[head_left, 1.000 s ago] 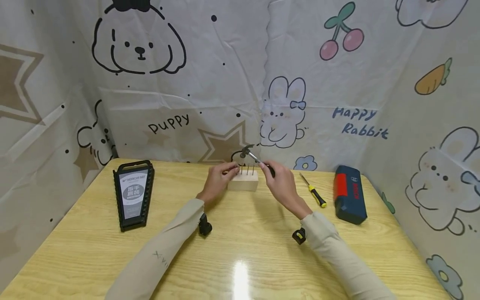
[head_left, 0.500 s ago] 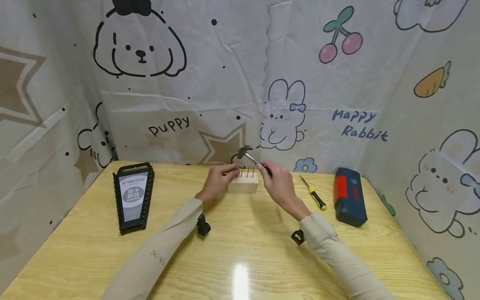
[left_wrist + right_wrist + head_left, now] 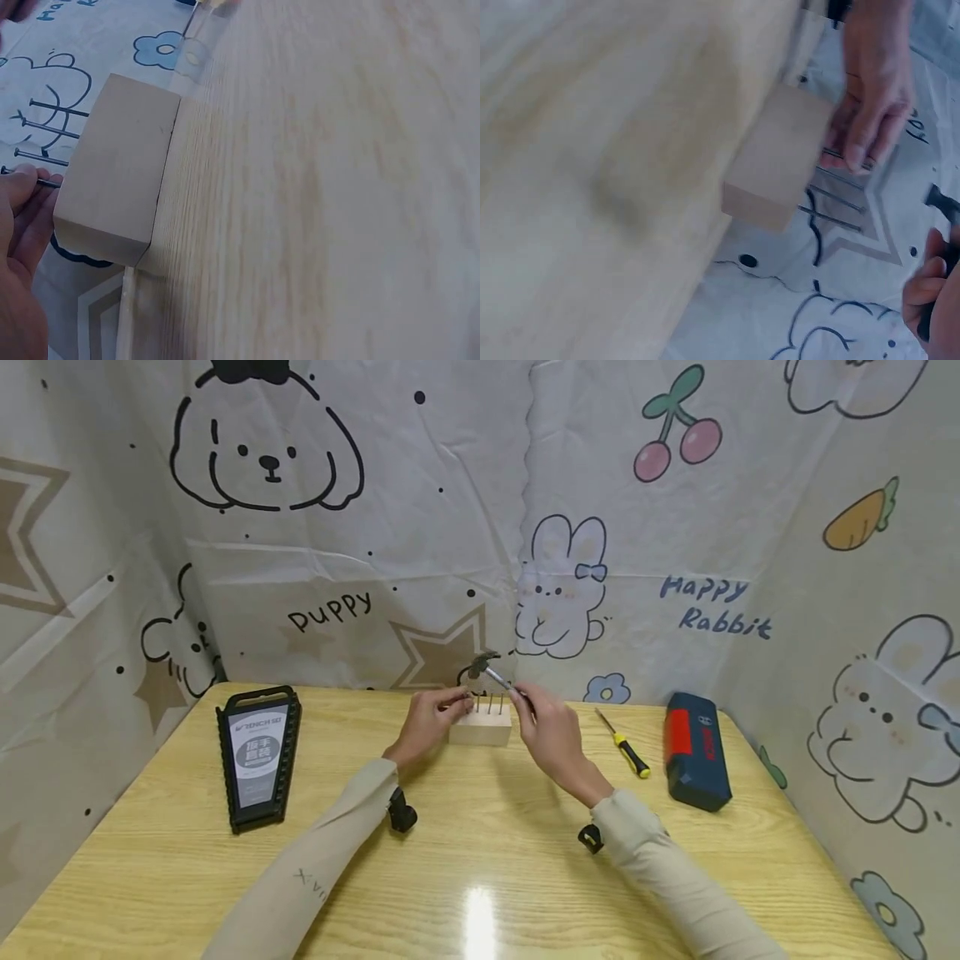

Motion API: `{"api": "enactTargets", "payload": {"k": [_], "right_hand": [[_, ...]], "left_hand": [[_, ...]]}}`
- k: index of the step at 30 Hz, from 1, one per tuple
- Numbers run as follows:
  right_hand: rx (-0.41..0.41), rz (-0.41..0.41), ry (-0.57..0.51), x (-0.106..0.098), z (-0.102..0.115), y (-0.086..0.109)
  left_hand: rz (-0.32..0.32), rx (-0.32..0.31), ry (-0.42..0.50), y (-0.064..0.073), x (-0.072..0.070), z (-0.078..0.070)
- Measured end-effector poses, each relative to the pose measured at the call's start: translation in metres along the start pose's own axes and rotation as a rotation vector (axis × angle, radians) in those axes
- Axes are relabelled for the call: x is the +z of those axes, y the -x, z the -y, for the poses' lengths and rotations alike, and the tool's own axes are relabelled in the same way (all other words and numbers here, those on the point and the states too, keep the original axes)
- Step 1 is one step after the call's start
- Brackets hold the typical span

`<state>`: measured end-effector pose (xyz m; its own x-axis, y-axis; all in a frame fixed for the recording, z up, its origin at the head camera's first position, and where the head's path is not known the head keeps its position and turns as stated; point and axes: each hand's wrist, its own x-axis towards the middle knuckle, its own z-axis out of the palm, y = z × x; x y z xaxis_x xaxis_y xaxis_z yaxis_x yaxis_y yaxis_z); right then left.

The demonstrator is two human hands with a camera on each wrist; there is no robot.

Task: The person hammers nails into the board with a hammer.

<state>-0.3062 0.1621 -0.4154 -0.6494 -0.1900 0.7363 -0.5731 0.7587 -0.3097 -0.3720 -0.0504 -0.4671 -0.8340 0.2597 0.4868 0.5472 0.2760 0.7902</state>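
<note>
A pale wooden block [image 3: 480,735] sits near the table's back edge, with several nails [image 3: 46,159] standing in a row out of its top. My left hand [image 3: 426,722] is at the block's left end, where thumb and fingertips pinch the outermost nail [image 3: 49,183]. In my right hand [image 3: 551,733] I grip a hammer [image 3: 483,665] by its dark handle. Its metal head hangs in the air just above the nail row, toward the left end. The right wrist view shows the hammer head [image 3: 940,201] apart from the nails.
A yellow-and-black screwdriver [image 3: 632,756] lies right of my right hand. Farther right is a dark blue and red Bosch case [image 3: 697,752]. On the left lies a black wrench-set holder [image 3: 258,760]. Printed cloth hangs behind the wooden table [image 3: 480,827].
The hammer head and my right hand have shifted slightly left over the block. My left hand keeps its pinch on the nail. The head view has swung a little.
</note>
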Motion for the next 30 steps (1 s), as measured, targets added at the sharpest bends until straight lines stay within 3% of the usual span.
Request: {"api": "enactTargets", "payload": {"k": [3,9,14,16,21,23,27,30], "right_hand": [[0.005,-0.049,-0.031,-0.003,0.000,-0.004],[0.015,0.129,0.039,-0.001,0.000,-0.002],[0.014,-0.016,-0.001,-0.003,0.001,-0.004],[0.016,-0.037,-0.010,-0.002,0.002,-0.006],[0.050,0.132,0.047,-0.001,0.003,-0.004],[0.064,0.148,0.057,-0.002,0.003,-0.003],[0.085,0.047,0.033,-0.007,0.001,-0.004],[0.107,0.044,-0.005,-0.010,0.000,-0.004]], "left_hand": [[-0.021,-0.023,0.028,0.000,0.001,0.000],[-0.092,-0.113,0.162,0.003,0.007,0.004],[-0.116,-0.122,0.195,0.005,0.011,0.003],[-0.126,-0.104,0.172,0.005,0.013,0.003],[-0.158,-0.072,0.096,0.005,0.013,0.001],[-0.152,-0.093,0.110,0.004,0.012,-0.001],[-0.113,-0.135,0.164,0.001,0.008,-0.004],[-0.094,-0.129,0.162,-0.001,0.004,-0.004]]}}
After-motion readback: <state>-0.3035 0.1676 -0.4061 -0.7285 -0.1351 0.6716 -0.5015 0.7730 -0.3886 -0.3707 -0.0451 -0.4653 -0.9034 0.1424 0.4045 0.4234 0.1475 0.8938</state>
